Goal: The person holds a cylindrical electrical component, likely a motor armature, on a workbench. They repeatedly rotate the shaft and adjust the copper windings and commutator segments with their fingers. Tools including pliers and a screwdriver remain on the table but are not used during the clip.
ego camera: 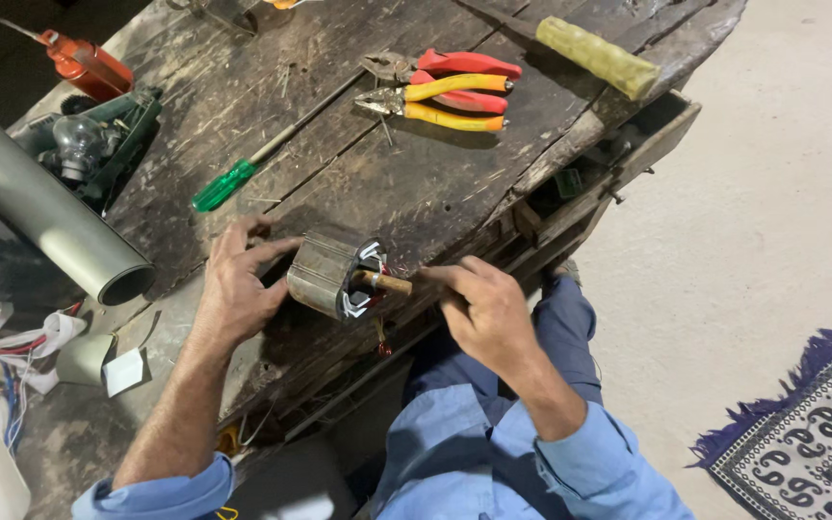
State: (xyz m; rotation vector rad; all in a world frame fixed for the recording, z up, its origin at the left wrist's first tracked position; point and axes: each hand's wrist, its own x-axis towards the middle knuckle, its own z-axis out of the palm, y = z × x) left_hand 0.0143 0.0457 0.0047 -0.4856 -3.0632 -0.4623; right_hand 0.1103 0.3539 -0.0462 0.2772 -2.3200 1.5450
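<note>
Head view: our left hand [235, 285] steadies a stator [332, 273], fingers wrapped over its far side; our right hand [481, 306] grips a wooden stick [385, 282] in its bore. We judge it heavy, rigid steel, best held by the outer shell, away from delicate slot linings.

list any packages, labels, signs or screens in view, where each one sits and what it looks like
No signs or screens.
Red can: far left corner of the bench, lying tilted, red-orange cylinder with a thin nozzle; any label is too small to make out.
White card: near left edge of the bench, small, roughly square, blank side showing.
</note>
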